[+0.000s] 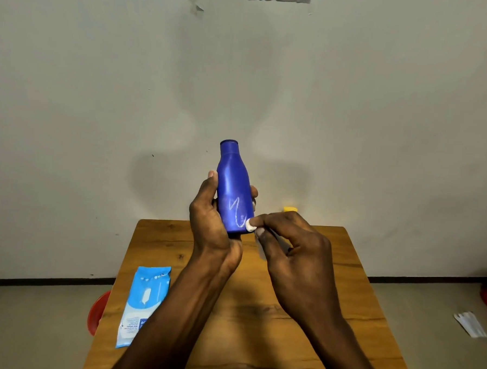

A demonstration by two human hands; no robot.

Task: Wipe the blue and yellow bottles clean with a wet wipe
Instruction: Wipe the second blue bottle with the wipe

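head view: the left hand (210, 210) holds the blue bottle (234, 188) upright above the tabletop (344, 288), its grip wrapped around the lower body so the white scribble faces the person. the right hand (295, 252) pinches a small wet wipe (250, 226) against the bottle's base, likely rubbing the mark. only the yellow bottle's cap (290, 208) shows behind; the wipe packet (144, 303) lies left.

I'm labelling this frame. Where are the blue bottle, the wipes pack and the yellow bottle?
blue bottle (232, 181), head view, upper body.
wipes pack (145, 300), head view, middle of pack.
yellow bottle (290, 208), head view, visible cap.
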